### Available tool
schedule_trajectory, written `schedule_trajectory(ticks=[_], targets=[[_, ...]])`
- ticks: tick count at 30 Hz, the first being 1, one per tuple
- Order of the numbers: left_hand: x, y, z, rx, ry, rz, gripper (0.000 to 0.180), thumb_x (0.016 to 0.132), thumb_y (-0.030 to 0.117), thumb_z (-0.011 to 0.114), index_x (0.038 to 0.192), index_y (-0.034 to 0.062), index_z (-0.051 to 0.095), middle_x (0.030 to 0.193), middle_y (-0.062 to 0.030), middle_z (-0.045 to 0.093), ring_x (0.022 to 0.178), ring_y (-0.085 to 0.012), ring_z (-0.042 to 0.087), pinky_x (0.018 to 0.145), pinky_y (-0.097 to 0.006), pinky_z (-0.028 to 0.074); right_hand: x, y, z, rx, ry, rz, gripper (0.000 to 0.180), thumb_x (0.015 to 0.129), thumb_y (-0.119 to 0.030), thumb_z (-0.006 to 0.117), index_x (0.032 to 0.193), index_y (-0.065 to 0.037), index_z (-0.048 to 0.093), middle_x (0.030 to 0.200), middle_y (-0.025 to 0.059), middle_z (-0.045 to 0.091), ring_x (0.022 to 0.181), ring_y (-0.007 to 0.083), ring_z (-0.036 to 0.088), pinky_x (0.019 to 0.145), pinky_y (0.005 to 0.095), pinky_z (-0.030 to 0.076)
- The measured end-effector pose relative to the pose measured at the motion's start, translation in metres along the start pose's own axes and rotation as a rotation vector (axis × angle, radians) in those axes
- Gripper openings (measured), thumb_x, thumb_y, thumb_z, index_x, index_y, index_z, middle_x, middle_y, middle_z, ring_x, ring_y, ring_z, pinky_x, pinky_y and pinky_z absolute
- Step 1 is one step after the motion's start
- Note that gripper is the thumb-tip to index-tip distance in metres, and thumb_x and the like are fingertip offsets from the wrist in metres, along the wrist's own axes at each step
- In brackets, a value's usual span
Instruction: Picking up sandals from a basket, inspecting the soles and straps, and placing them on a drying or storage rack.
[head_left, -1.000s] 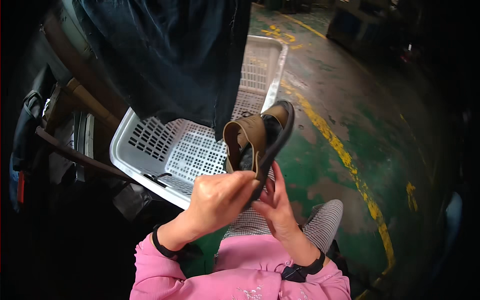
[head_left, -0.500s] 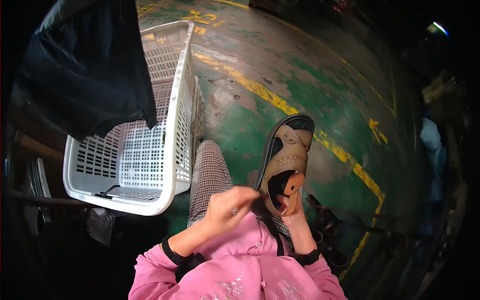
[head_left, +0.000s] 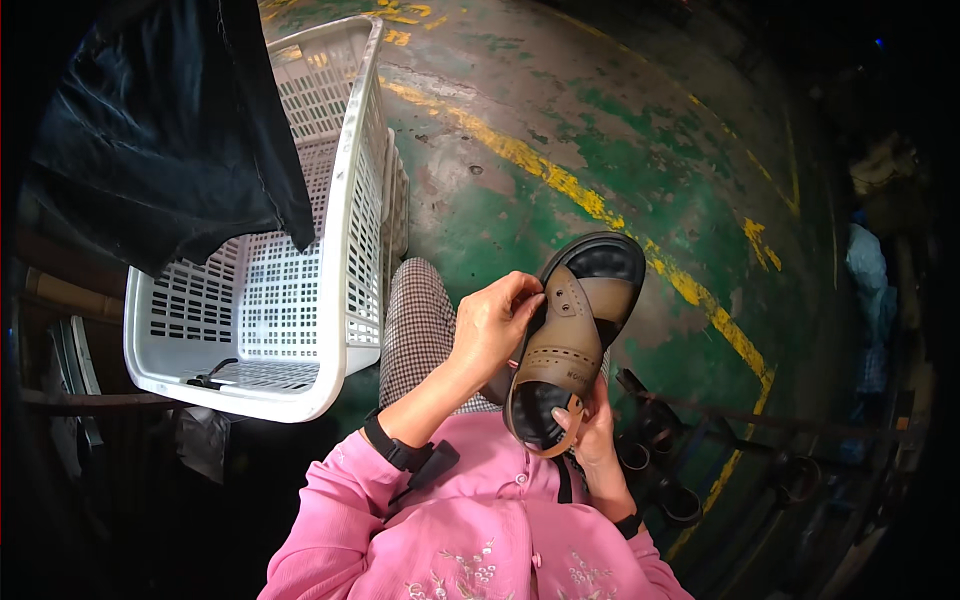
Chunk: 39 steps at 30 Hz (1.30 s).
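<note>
A brown leather sandal [head_left: 562,350] with a black footbed and dark sole is held up over my lap, its toe pointing away and slightly right. My right hand [head_left: 592,430] grips it by the heel, with the thumb at the orange-brown heel strap [head_left: 572,432] and the fingers partly hidden behind the sole. At the left edge of the front strap, my left hand [head_left: 492,325] is closed in a pinch, fingertips touching the sandal's side. Whatever lies between those fingertips is hidden.
On the left stands a white perforated plastic basket [head_left: 345,290], with a black cloth or leather piece [head_left: 170,150] hanging over it. A dark rack [head_left: 720,425] with several dark shoes is at the right. The worn green floor has yellow lines [head_left: 520,155].
My left hand has moved from beside the heel up to the front strap. The sandal has turned, showing more of its front strap and footbed, and the heel strap now stands toward me.
</note>
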<state>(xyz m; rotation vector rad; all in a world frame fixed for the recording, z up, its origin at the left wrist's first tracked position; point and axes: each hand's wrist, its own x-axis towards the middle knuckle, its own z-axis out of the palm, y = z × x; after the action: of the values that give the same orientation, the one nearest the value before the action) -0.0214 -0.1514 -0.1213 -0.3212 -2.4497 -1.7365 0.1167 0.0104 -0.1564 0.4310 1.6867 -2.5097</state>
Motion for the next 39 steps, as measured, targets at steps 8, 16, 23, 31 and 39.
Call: schedule_trajectory(ticks=[8, 16, 23, 31, 39], targets=[[0.013, 0.002, -0.009, 0.274, -0.034, 0.144, 0.011, 0.078, 0.009, 0.065, 0.086, 0.0026, 0.062, 0.078, -0.0123, 0.066, 0.071, -0.0295, 0.065, 0.063, -0.035, 0.051, 0.002, -0.001, 0.006, -0.172, -0.068, -0.101, 0.089, 0.076, 0.005, 0.066, 0.146, -0.001, 0.012, 0.137, 0.016, 0.041, 0.125, 0.0232, 0.044, 0.103, 0.0347, 0.035], [0.024, 0.003, -0.01, 0.287, -0.095, 0.034, 0.015, 0.08, 0.014, 0.063, 0.087, 0.0015, 0.06, 0.077, -0.0152, 0.065, 0.073, -0.0326, 0.064, 0.065, -0.039, 0.05, 0.005, -0.005, 0.012, -0.181, -0.114, -0.144, 0.088, 0.073, 0.007, 0.065, 0.146, -0.002, 0.016, 0.14, 0.0143, 0.037, 0.126, 0.023, 0.041, 0.103, 0.0341, 0.034], [0.03, -0.001, -0.012, -0.069, -0.158, -0.075, 0.01, 0.079, 0.006, 0.06, 0.083, -0.0015, 0.056, 0.069, -0.0088, 0.062, 0.064, -0.0151, 0.061, 0.061, -0.03, 0.049, 0.008, -0.007, 0.009, 0.11, 0.002, -0.004, 0.085, 0.07, 0.011, 0.065, 0.144, -0.004, 0.024, 0.133, 0.0112, 0.045, 0.121, 0.023, 0.047, 0.101, 0.0366, 0.039], [0.019, -0.032, -0.006, -0.872, -0.165, -0.42, 0.007, 0.088, 0.008, 0.057, 0.087, 0.0011, 0.054, 0.075, 0.0, 0.056, 0.066, -0.0077, 0.055, 0.065, -0.023, 0.048, 0.011, -0.008, -0.002, 0.185, 0.018, -0.014, 0.072, 0.068, 0.014, 0.065, 0.132, -0.007, 0.04, 0.121, 0.0086, 0.055, 0.112, 0.0208, 0.055, 0.097, 0.0364, 0.044], [-0.002, -0.038, -0.01, -0.216, -0.114, -0.276, 0.017, 0.091, 0.009, 0.053, 0.106, 0.0012, 0.057, 0.083, -0.0018, 0.061, 0.074, -0.0078, 0.056, 0.07, -0.023, 0.047, 0.013, -0.021, 0.006, 0.118, 0.069, 0.023, 0.077, 0.068, 0.013, 0.065, 0.136, -0.007, 0.035, 0.125, 0.0079, 0.052, 0.116, 0.0214, 0.051, 0.099, 0.0346, 0.041]])
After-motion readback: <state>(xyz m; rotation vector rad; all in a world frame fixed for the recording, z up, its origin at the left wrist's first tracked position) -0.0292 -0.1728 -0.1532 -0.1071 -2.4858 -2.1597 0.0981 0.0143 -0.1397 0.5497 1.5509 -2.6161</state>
